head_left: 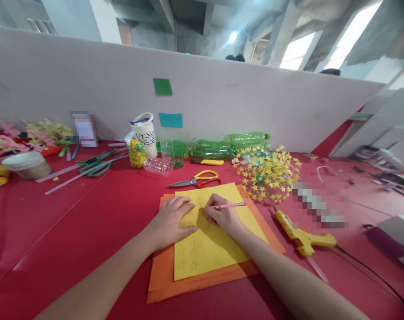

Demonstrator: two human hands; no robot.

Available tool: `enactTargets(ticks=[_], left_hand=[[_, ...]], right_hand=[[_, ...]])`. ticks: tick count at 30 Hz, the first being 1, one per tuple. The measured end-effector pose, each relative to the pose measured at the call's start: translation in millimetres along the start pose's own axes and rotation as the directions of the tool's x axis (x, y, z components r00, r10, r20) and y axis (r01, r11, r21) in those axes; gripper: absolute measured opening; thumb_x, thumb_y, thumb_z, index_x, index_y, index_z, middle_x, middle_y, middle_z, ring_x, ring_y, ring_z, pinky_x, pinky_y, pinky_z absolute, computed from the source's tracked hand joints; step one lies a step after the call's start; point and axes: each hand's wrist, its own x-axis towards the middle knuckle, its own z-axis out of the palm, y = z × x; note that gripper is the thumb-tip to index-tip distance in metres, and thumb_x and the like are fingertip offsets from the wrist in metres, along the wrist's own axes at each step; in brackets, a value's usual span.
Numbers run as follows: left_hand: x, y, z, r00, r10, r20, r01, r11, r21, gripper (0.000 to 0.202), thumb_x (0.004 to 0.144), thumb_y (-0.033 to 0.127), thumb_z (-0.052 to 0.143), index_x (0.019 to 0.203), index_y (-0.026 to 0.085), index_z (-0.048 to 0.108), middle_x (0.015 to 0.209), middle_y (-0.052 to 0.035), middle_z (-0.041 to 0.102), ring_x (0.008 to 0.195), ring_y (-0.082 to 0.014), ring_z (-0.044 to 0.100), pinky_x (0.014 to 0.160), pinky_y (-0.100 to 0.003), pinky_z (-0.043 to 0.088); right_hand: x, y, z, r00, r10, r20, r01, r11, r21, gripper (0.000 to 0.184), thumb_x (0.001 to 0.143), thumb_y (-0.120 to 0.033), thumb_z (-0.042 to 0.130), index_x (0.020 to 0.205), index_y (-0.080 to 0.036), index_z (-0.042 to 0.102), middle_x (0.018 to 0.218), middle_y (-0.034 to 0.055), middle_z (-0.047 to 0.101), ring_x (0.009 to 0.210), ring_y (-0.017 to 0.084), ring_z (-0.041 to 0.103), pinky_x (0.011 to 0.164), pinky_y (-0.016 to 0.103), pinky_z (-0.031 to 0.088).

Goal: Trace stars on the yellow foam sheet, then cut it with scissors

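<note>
A yellow sheet of paper [218, 249] lies on a stack of orange sheets [162, 284] in front of me. Several small stars are drawn in pencil near its lower left corner. My left hand [171, 222] rests flat on the yellow sheet's left side, fingers spread. My right hand [224, 215] grips a pink pencil [230, 205] over the sheet's upper middle. The pencil's tip is hidden by my fingers. Just beyond the sheet lie scissors [195, 180] with one yellow and one red handle.
At right stand a cluster of yellow paper stars [265, 173] and a yellow glue gun [302, 238] with its cord. Behind are green plastic bottles [215, 150], a yellow cutter [212, 162] and a white cup [147, 138]. Green-handled scissors [98, 164] and a tub [28, 165] lie left.
</note>
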Motion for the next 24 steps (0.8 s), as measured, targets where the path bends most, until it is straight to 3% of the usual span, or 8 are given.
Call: enactTargets(ticks=[10,24], left_hand=[[-0.2,-1.3,1.0,1.0,0.002,-0.007,-0.002,1.0,-0.004,0.055,0.078,0.058,0.05,0.121,0.023,0.048,0.127,-0.008,0.043,0.116,-0.0289,0.036,0.096,-0.043,0.029],[0.0,-1.0,0.2,1.0,0.0,-0.005,0.0,1.0,-0.022,0.055,0.078,0.056,0.052,0.12,0.021,0.05,0.127,-0.0084,0.043,0.116,-0.0292,0.037,0.096,-0.043,0.028]], right_hand=[[-0.2,0.7,-1.5,0.999,-0.022,0.025,0.023,0.999,-0.025,0.006,0.071,-0.017,0.048,0.067,-0.019,0.044,0.049,-0.005,0.05,0.04,0.008,0.044,0.038,0.018,0.031],[2.1,-0.8,-4.6,0.991,-0.131,0.011,0.13,0.963,-0.237,0.009,0.066,-0.014,0.049,0.062,-0.018,0.042,0.051,-0.0053,0.045,0.047,0.008,0.037,0.043,0.019,0.024]])
